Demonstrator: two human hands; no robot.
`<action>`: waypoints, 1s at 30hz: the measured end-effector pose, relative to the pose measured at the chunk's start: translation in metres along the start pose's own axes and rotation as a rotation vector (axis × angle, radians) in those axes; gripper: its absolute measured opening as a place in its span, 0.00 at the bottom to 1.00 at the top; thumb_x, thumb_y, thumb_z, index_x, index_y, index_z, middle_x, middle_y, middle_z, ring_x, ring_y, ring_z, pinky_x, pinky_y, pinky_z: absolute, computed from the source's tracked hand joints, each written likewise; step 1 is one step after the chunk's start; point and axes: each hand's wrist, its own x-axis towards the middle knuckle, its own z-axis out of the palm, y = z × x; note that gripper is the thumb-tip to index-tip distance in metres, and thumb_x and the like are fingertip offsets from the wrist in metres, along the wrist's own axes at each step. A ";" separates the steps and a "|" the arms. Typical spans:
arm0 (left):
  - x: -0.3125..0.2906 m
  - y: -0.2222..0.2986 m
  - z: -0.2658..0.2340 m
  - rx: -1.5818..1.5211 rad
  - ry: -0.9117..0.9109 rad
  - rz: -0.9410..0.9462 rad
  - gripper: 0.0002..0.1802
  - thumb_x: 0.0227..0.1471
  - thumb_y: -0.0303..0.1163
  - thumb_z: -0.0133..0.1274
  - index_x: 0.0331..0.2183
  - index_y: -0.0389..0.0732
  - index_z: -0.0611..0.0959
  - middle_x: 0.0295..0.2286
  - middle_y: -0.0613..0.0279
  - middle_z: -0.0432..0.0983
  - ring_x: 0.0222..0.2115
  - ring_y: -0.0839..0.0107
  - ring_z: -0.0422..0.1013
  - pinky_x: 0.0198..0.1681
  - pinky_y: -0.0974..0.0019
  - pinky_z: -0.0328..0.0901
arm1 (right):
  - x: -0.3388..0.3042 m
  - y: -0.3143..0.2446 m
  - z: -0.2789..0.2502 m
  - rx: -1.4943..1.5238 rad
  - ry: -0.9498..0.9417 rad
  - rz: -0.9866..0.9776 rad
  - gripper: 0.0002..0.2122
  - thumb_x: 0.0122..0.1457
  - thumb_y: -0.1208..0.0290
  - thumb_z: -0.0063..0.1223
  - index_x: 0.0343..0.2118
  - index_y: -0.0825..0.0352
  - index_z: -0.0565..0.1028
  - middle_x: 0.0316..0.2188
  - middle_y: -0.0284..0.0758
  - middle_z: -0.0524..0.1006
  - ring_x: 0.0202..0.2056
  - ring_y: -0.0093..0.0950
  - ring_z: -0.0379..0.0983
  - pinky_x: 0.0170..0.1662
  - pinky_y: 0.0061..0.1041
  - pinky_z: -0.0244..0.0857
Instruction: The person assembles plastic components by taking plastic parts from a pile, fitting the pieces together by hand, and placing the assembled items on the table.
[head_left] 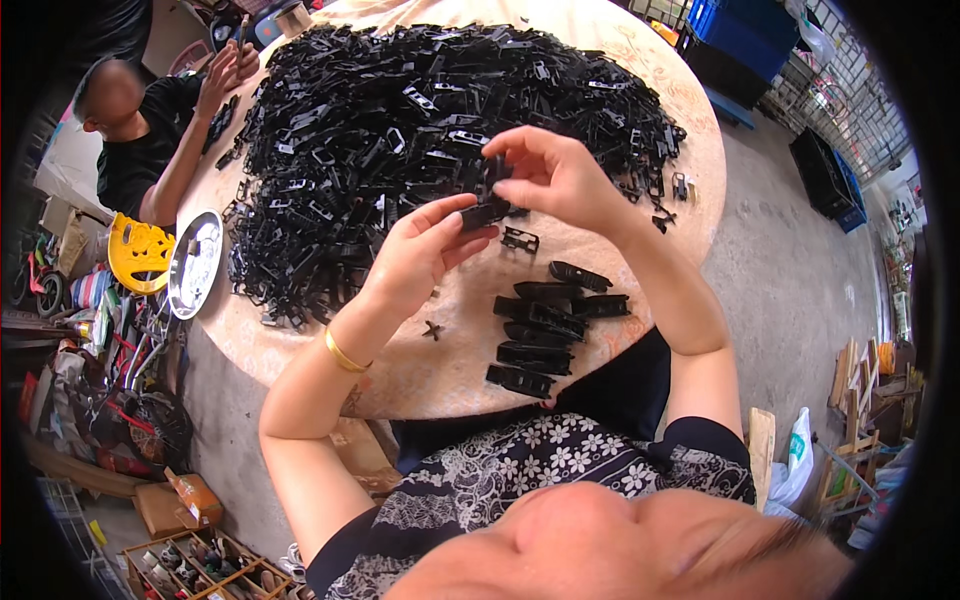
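Observation:
Near the middle of the table, my left hand (412, 258) grips a black plastic part (484, 214) between thumb and fingers. My right hand (556, 182) pinches a second black plastic piece (496, 172) upright against it, and the two pieces seem to touch. Their exact fit is hidden by my fingers. Just below lies a small black frame-like piece (520, 240). Closer to me, several long black plastic parts (540, 328) lie in a rough stack. A small black cross-shaped piece (432, 330) rests alone below my left hand.
A wide heap of black plastic parts (350, 130) covers much of the round table (690, 130). At the left edge are a round metal tray (197, 262) and a yellow plastic stool (138, 255). A co-worker (130, 140) sits far left, hands raised. Dark crates (825, 178) stand on the right floor.

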 end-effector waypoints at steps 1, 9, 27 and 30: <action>0.001 0.000 -0.002 -0.087 -0.023 0.017 0.19 0.58 0.27 0.40 0.50 0.29 0.66 0.43 0.48 0.69 0.45 0.60 0.69 0.51 0.64 0.64 | -0.001 0.000 0.003 0.145 -0.052 -0.054 0.15 0.49 0.78 0.56 0.42 0.67 0.71 0.30 0.31 0.75 0.32 0.17 0.71 0.37 0.18 0.66; 0.000 0.002 -0.005 -0.097 -0.016 0.076 0.18 0.58 0.28 0.40 0.49 0.31 0.68 0.43 0.51 0.70 0.44 0.62 0.70 0.51 0.64 0.65 | -0.002 -0.006 0.006 -0.141 -0.038 -0.257 0.14 0.42 0.73 0.60 0.35 0.67 0.76 0.29 0.36 0.78 0.34 0.26 0.74 0.40 0.23 0.67; -0.003 -0.002 0.002 0.282 0.225 0.255 0.21 0.53 0.22 0.48 0.49 0.31 0.68 0.39 0.58 0.72 0.38 0.75 0.71 0.44 0.73 0.68 | -0.002 0.005 0.020 -0.318 0.088 -0.555 0.14 0.36 0.77 0.64 0.31 0.65 0.78 0.32 0.34 0.77 0.39 0.30 0.73 0.43 0.30 0.66; -0.004 0.001 0.001 0.325 0.185 0.312 0.21 0.53 0.23 0.48 0.49 0.31 0.68 0.39 0.59 0.73 0.38 0.75 0.71 0.44 0.72 0.68 | 0.003 0.009 0.019 -0.200 0.086 -0.558 0.15 0.36 0.76 0.64 0.31 0.65 0.78 0.33 0.34 0.78 0.38 0.32 0.72 0.43 0.28 0.66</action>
